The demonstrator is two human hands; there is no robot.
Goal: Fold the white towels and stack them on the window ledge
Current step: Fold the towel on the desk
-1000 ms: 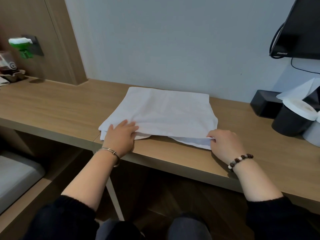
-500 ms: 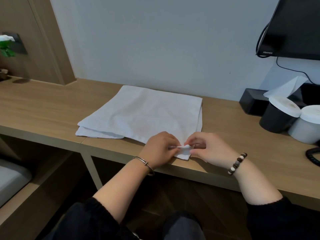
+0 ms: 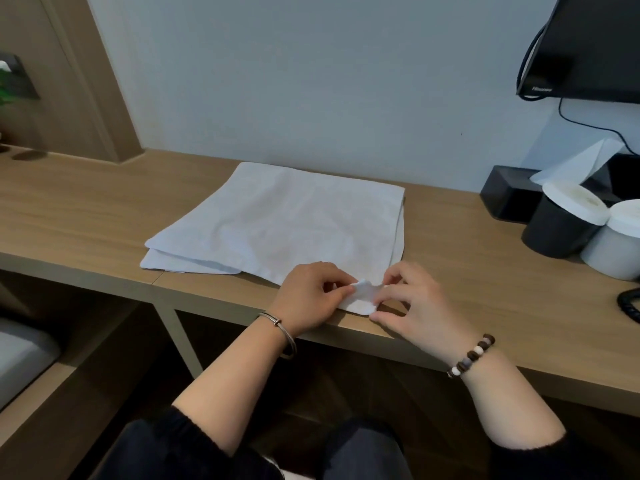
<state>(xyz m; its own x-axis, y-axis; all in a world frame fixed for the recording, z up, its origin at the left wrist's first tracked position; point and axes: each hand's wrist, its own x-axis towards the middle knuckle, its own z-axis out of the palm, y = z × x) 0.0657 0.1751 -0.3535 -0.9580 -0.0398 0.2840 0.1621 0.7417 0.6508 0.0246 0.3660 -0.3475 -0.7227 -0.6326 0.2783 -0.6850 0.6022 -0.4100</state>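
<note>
A white towel point(image 3: 287, 220), folded into a broad flat rectangle with two layers showing at its left end, lies on the wooden desk point(image 3: 86, 209) against the wall. Both hands meet at its near right corner, close to the desk's front edge. My left hand point(image 3: 311, 296) pinches that corner with thumb and fingers. My right hand point(image 3: 408, 306) pinches the same corner from the right, lifting a small bit of cloth. No window ledge is in view.
At the right stand a black tissue box point(image 3: 509, 192), a black-wrapped paper roll point(image 3: 561, 223) and a white roll point(image 3: 616, 240). A monitor point(image 3: 588, 46) hangs at the upper right. A dark coiled cord point(image 3: 630, 303) lies at the right edge. A wooden panel point(image 3: 86, 81) rises at the left.
A second ago my hands were apart at the towel's two near corners. My left hand has crossed to the near right corner, where both now pinch the cloth. The view has shifted right.
</note>
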